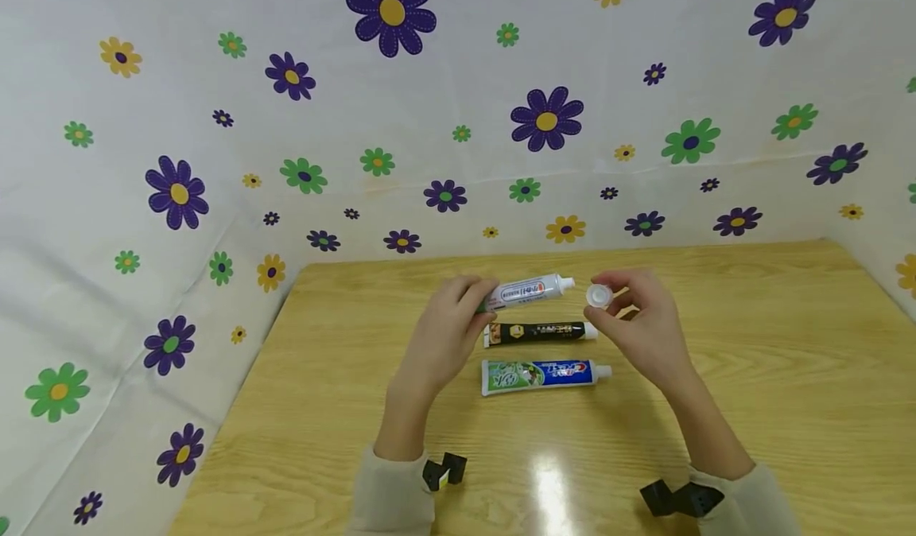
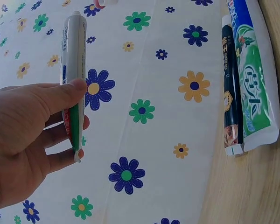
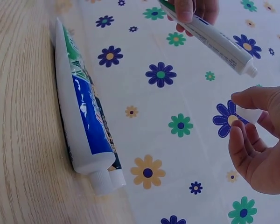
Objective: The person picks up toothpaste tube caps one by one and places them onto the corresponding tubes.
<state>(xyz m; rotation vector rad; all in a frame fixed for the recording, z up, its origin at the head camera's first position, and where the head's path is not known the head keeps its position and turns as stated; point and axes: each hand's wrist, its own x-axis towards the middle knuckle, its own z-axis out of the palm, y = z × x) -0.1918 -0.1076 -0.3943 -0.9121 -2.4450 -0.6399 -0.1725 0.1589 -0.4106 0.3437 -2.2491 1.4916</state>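
Note:
My left hand [image 1: 445,325] grips a white and green toothpaste tube [image 1: 531,291] by its flat end, held up over the far part of the table. The tube's bare nozzle [image 3: 251,71] points right. Between thumb and fingers my right hand [image 1: 647,333] pinches a round white cap [image 1: 599,296], its hollow side showing in the head view. A short gap parts cap and nozzle. Nearer than the held tube lie a black toothpaste tube [image 1: 540,333] and a blue and green toothpaste tube [image 1: 540,376], both with white caps on their right ends.
The wooden table [image 1: 322,440] meets a white flowered cloth [image 1: 444,122] at its back and left side. Black wrist cameras [image 1: 683,499] sit on both sleeves. Light glares off the tabletop near the front.

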